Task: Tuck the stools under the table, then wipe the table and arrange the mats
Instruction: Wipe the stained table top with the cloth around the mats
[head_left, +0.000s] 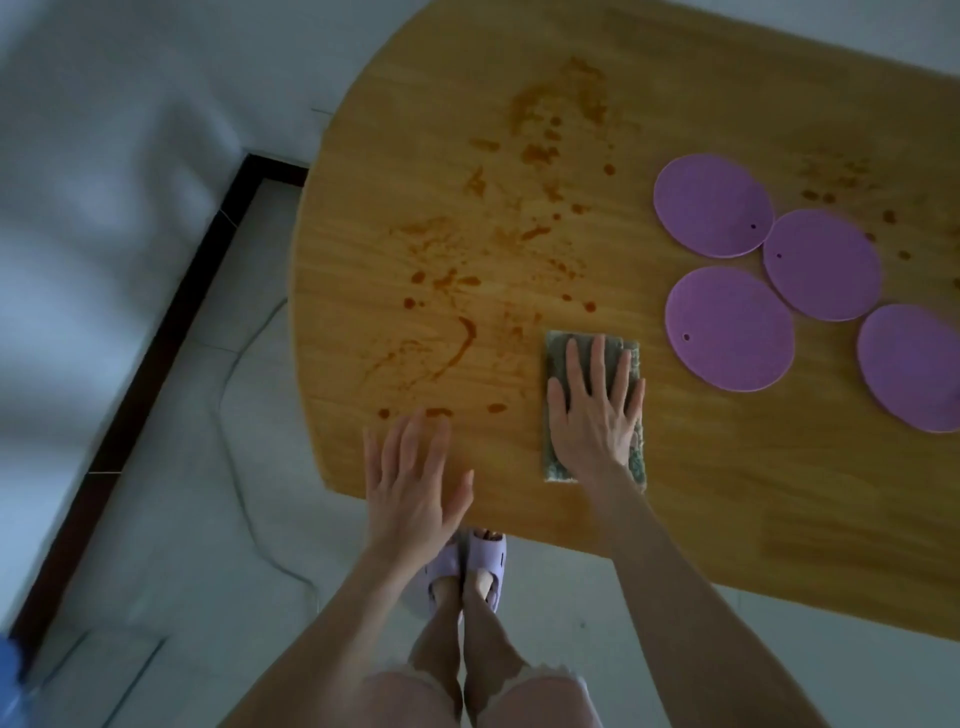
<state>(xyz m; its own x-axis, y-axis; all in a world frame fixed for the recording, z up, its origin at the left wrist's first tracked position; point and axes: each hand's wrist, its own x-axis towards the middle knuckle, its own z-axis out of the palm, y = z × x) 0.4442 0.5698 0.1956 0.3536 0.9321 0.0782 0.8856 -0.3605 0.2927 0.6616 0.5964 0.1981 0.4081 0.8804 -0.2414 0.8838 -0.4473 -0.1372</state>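
Wooden table (727, 493) shows brown stains (467, 291) beyond and left of the right hand (597, 415), which presses flat, fingers spread, on a grey-green cloth (556, 358), the palm hiding its middle. Four purple mats (730, 327) lie to this hand's right, the outermost cut off by the frame. The blurred left hand (410, 483), fingers straight, is at the table's near edge; whether it touches is unclear.

Tan wood-grain table (701, 78) w/ reddish-brown stains (540, 150), purple mats (730, 328), grey-green cloth (561, 353).
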